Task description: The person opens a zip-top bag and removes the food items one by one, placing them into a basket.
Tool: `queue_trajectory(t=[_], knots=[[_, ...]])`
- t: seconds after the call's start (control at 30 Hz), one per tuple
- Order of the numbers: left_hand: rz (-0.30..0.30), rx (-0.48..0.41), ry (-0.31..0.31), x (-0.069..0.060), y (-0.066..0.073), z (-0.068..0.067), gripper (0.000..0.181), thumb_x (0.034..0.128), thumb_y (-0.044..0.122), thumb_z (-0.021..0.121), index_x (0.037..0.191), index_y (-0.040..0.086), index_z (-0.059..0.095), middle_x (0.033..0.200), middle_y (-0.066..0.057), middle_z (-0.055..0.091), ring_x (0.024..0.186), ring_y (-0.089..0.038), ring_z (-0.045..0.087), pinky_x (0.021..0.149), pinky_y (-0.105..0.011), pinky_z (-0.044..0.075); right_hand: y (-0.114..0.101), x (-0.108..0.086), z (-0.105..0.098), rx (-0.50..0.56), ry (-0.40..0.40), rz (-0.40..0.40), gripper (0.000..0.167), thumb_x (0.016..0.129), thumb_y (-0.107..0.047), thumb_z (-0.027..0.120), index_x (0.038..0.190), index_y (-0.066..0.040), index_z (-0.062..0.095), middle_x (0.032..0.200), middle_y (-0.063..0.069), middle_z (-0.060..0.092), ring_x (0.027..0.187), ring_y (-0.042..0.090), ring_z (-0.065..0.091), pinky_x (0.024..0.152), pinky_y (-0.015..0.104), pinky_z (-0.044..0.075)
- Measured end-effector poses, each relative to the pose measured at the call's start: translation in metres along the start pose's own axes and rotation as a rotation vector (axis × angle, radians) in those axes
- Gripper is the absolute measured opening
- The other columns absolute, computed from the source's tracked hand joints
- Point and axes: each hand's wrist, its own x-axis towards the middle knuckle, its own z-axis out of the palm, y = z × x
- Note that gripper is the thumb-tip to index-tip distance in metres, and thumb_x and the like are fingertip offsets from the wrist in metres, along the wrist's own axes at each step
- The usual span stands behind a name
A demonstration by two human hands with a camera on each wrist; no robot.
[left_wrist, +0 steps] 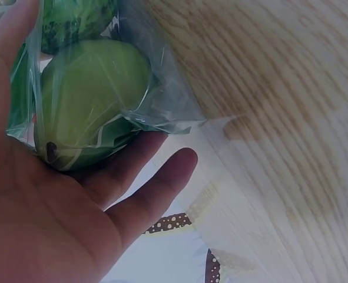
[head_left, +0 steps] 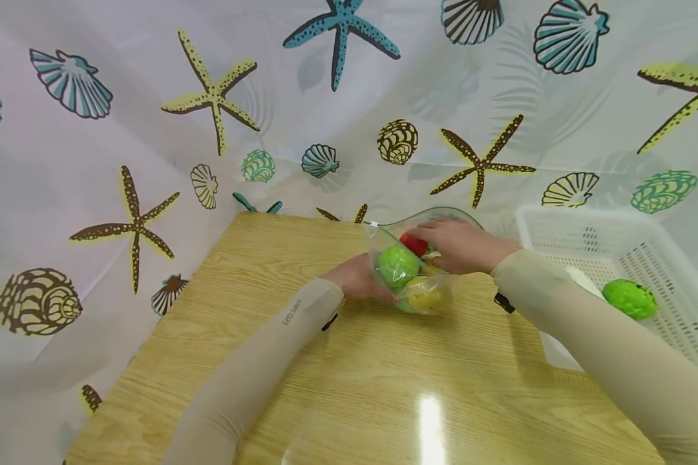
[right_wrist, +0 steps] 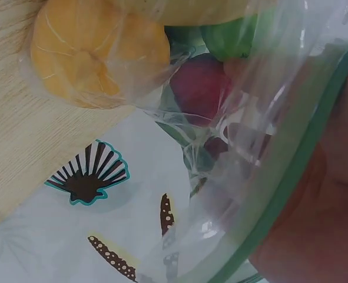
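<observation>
A clear zip bag (head_left: 378, 242) with a green-edged mouth stands on the table, holding several fruit- and vegetable-shaped pieces. Among them are a bright green round piece (head_left: 398, 266), a yellow-orange pumpkin (right_wrist: 100, 53) and a green mango (left_wrist: 94, 97). My left hand (head_left: 357, 278) supports the bag's left side, its fingers spread rather straight under the mango. Through the mouth reaches my right hand (head_left: 462, 245), index finger over and thumb below a red round fruit (head_left: 414, 244). Bag film and the hand hide part of that fruit.
A white perforated basket (head_left: 669, 258) stands at the right, beneath the right forearm. Inside lie a bumpy green piece (head_left: 629, 299) and a white piece (head_left: 584, 281), partly covered by the sleeve. A patterned curtain (head_left: 349, 129) hangs behind the wooden table (head_left: 349, 381).
</observation>
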Motion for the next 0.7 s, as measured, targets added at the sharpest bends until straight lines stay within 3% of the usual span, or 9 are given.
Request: queue_trajectory(t=[0.13, 0.33, 0.57, 0.7], knots=[[0.040, 0.005, -0.006, -0.001, 0.000, -0.001, 0.091, 0.0686, 0.045, 0.093, 0.142, 0.022, 0.045, 0.135, 0.006, 0.057, 0.128, -0.013, 0.052, 0.114, -0.036, 0.039, -0.002, 0.008, 0.001, -0.029, -0.040, 0.030, 0.059, 0.088, -0.012, 0.076, 0.142, -0.010, 0.055, 0.138, 0.017, 0.060, 0.129, 0.042, 0.052, 0.107, 0.061, 0.041], [0.071, 0.038, -0.013, 0.000, -0.003, 0.003, 0.091, 0.0701, 0.049, 0.091, 0.144, 0.024, 0.044, 0.137, 0.008, 0.057, 0.130, -0.011, 0.051, 0.114, -0.035, 0.038, -0.002, 0.014, 0.008, -0.086, -0.054, 0.056, 0.054, 0.089, -0.014, 0.074, 0.140, -0.009, 0.057, 0.113, 0.011, 0.060, 0.107, 0.030, 0.057, 0.086, 0.051, 0.052], [0.067, 0.046, -0.012, -0.001, -0.002, 0.003, 0.088, 0.0710, 0.048, 0.090, 0.143, 0.025, 0.045, 0.136, 0.008, 0.057, 0.129, -0.011, 0.051, 0.114, -0.035, 0.038, -0.001, 0.020, 0.010, -0.059, -0.047, 0.073, 0.042, 0.091, -0.014, 0.068, 0.131, -0.009, 0.060, 0.126, 0.011, 0.064, 0.116, 0.034, 0.058, 0.090, 0.055, 0.053], [0.071, 0.043, -0.009, -0.002, -0.002, 0.002, 0.088, 0.0714, 0.047, 0.090, 0.143, 0.025, 0.045, 0.137, 0.008, 0.057, 0.130, -0.011, 0.051, 0.115, -0.035, 0.037, 0.001, 0.023, 0.008, -0.041, -0.073, 0.084, 0.048, 0.091, -0.015, 0.069, 0.137, -0.009, 0.057, 0.131, 0.013, 0.065, 0.120, 0.036, 0.057, 0.094, 0.056, 0.052]])
